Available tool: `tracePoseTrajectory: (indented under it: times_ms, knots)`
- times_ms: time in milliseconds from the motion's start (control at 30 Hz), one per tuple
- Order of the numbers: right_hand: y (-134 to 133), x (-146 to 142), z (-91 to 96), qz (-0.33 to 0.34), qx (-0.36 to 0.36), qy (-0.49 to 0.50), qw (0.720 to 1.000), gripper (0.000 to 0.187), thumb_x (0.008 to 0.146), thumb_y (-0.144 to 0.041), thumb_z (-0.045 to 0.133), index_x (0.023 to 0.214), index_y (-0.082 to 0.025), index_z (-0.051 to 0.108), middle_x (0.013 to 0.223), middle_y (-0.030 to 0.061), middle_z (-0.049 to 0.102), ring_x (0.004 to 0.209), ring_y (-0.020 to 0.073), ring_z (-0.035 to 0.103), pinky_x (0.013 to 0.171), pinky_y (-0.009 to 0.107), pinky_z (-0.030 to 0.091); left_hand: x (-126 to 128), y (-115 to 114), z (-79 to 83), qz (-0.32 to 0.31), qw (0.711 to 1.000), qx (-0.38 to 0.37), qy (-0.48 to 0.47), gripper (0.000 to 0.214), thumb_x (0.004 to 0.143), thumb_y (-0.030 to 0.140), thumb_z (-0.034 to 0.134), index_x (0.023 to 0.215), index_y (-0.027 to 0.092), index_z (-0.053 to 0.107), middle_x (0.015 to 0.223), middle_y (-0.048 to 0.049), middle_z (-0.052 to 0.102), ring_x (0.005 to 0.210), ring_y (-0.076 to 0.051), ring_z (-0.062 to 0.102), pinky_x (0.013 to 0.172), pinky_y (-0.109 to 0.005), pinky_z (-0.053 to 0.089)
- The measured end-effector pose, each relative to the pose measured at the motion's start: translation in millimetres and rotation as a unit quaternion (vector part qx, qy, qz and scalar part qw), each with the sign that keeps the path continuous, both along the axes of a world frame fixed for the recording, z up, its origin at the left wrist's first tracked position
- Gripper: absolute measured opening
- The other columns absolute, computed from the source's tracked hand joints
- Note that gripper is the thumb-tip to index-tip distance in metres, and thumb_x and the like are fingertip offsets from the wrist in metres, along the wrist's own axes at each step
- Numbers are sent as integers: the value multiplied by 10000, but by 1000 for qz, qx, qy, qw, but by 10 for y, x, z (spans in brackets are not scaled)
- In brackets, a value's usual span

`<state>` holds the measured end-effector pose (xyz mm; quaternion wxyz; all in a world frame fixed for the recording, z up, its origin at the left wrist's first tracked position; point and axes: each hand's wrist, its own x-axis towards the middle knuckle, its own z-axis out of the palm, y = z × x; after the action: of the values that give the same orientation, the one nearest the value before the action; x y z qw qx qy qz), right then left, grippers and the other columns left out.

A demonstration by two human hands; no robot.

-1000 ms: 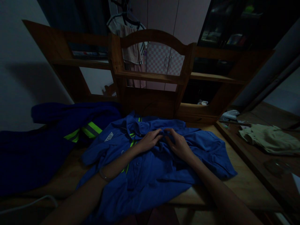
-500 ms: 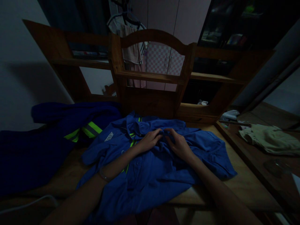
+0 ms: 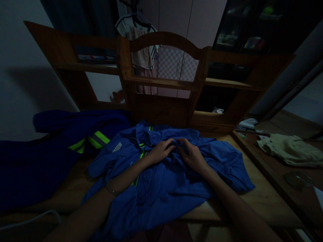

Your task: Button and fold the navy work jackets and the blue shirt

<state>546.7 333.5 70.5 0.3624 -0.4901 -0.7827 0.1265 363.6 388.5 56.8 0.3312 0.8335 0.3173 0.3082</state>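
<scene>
A blue work shirt (image 3: pixel 161 188) with yellow-green strips and a pale chest badge lies spread and rumpled on the wooden desk (image 3: pixel 264 198). My left hand (image 3: pixel 161 151) pinches a fold of its cloth near the middle of the shirt. Close beside it, my right hand (image 3: pixel 193 154) grips the same fold, thumb and fingers drawn together. The fingertips of both hands nearly meet; the exact bit of cloth between them is too dark to make out. A bracelet circles my left wrist.
Dark blue clothing (image 3: pixel 32 164) with reflective bands lies at the left. A wooden shelf unit (image 3: pixel 164 111) rises behind the shirt. On the right are a pale folded cloth (image 3: pixel 290 149) and a glass object (image 3: pixel 297 178). A white cable (image 3: pixel 32 218) runs along the lower left.
</scene>
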Motion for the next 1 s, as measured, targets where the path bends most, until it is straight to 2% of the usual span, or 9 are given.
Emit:
tracePoseTrajectory:
  times_ms: [433,633,800,1000]
  knots:
    - [12,23,-32,-9,-2,-11,1000,341,912,-234,473,1252,-251,459,1138,60,633,993,205,632,850,332,485,5,-33,41,15,1000,-4,-16,212,919,332,435,1059,214,541,898,1,630,830,-163,592,727,-251,419]
    - [39,32,-63,-12,8,-19,1000,338,912,-285,496,1248,-243,483,1155,72,631,1028,218,623,873,356,488,-6,-20,37,-2,1000,-19,-13,222,938,366,397,1016,210,534,823,15,613,742,-148,590,670,-240,415]
    - [41,27,-73,-7,17,-21,1000,377,898,-306,528,1262,-221,481,1205,90,608,1091,227,595,921,369,473,-5,-14,31,-5,1000,-3,-16,211,940,336,405,1058,215,531,877,9,622,798,-152,606,709,-246,417]
    - [31,20,-47,1,14,-15,1000,364,897,-275,524,1258,-247,483,1206,70,606,1094,223,594,919,369,475,-1,-34,44,2,1000,1,-9,179,936,305,410,1041,218,526,879,12,620,813,-152,607,711,-244,417]
